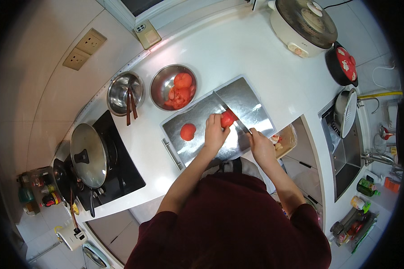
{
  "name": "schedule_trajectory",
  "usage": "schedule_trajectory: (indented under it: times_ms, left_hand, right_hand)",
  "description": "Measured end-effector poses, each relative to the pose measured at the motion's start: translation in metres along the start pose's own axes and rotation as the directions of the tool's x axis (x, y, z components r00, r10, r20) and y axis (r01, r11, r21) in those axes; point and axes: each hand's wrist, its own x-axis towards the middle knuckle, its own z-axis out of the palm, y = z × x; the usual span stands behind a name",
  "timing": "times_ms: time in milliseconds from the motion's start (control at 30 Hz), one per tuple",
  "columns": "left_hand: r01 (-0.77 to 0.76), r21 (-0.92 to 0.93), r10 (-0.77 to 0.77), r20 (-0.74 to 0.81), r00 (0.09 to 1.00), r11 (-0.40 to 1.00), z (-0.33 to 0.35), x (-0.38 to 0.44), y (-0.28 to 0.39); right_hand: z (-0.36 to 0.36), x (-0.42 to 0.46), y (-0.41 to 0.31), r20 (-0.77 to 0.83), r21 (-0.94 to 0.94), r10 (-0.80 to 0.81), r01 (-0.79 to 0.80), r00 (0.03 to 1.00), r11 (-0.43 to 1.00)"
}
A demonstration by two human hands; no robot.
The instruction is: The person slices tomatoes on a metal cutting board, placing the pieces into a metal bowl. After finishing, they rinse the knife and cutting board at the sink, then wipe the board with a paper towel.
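My left hand [215,132] holds a peeled tomato [227,119] against the metal cutting board [202,148]. In my right hand [262,148] is the handle of a kitchen knife [220,100], its blade lying along the right side of that tomato; whether it has cut in cannot be told. Another peeled tomato [188,131] rests on the board, left of my left hand. Just beyond the board stands a stainless steel bowl [157,90] with a whole tomato and tomato pieces [180,95] in it.
A second steel bowl [116,90] has chopsticks [128,107] across its rim. At the left, a lidded pan [89,154] sits on a black cooktop [129,181]. A scrap bin [290,142] hangs below the counter edge. To the right are an electric cooker [298,33], a red-lidded pot [346,64] and a sink [348,164].
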Motion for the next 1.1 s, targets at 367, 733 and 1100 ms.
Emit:
schedule_trajectory:
  times_ms: [367, 733, 1100]
  left_hand:
    - [0.060, -0.026, -0.060, -0.004, 0.998, 0.998, 0.002, -0.009, -0.003]
    - [0.120, -0.108, -0.120, 0.006, 0.993, 0.987, 0.003, -0.007, -0.006]
    - [0.163, -0.154, -0.160, 0.037, 0.986, 0.974, -0.001, -0.010, -0.005]
  right_hand:
    - [0.007, -0.004, -0.003, 0.025, 0.025, -0.032, 0.031, 0.999, 0.999]
    - [0.015, 0.003, -0.003, 0.098, -0.022, -0.053, 0.056, 0.994, 0.998]
    - [0.027, -0.004, -0.004, 0.184, -0.055, 0.007, 0.003, 0.983, 0.998]
